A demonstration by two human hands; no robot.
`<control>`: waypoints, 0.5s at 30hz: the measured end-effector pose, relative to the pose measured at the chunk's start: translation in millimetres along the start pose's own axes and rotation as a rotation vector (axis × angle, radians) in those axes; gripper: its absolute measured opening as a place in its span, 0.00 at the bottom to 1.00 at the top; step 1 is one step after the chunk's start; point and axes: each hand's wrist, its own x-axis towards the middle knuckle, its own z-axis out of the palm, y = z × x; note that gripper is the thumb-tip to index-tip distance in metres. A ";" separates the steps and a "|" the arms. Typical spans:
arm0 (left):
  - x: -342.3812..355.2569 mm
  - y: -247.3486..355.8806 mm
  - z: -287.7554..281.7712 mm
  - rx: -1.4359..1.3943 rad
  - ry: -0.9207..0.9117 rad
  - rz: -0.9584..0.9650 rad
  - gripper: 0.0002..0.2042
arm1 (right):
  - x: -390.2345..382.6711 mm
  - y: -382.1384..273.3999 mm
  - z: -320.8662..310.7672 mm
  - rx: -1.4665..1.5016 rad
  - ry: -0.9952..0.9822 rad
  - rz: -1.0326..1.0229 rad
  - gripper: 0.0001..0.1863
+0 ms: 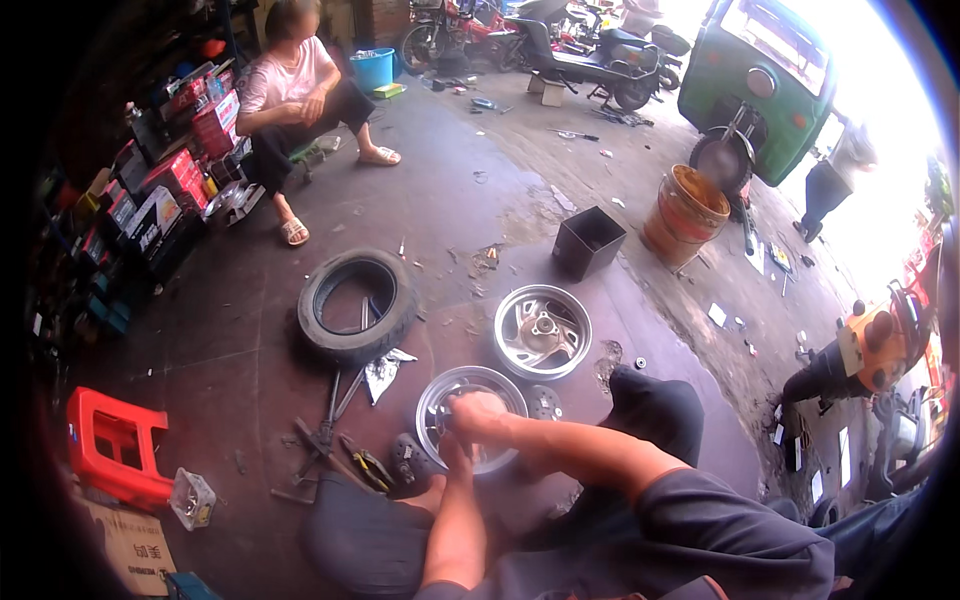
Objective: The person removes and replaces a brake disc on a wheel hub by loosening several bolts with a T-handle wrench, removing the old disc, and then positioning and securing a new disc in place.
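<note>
A silver wheel rim (508, 384) lies flat on the ground before me, and both my hands are over its hub. My right hand (480, 416) is closed in a fist over the middle; what it grips is hidden. Just below it, my left hand (457, 456) reaches up to the same spot, its fingers mostly out of sight. Touching or close to this rim at the right is a dark brake disc (545, 402). A second silver wheel rim (543, 331) lies farther off. Pliers with yellow-and-black handles (368, 468) rest left of my hands.
A black tyre (340, 338) with long metal bars (345, 395) lies ahead on the left. Beyond the rims stand a black square bin (590, 242) and a rusty bucket (684, 218). A red stool (118, 450) is at far left. Another person (295, 100) sits across from me.
</note>
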 end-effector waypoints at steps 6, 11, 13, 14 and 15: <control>14.3 -6.8 18.9 1.366 -0.219 0.318 0.17 | -24.4 17.1 -8.2 -0.068 0.207 -0.197 0.30; -6.6 35.1 22.6 1.782 -0.209 0.537 0.24 | -14.8 18.9 -0.8 -0.490 0.115 -0.629 0.20; -27.3 46.4 46.2 1.377 -0.236 0.378 0.31 | -2.3 31.1 11.0 -0.224 0.044 -0.290 0.19; -39.8 61.8 58.9 1.377 -0.243 0.376 0.31 | -3.7 31.3 7.9 -0.222 0.043 -0.284 0.19; -49.6 77.6 68.3 1.368 -0.251 0.349 0.31 | -12.9 23.0 -0.7 -0.063 0.019 -0.118 0.21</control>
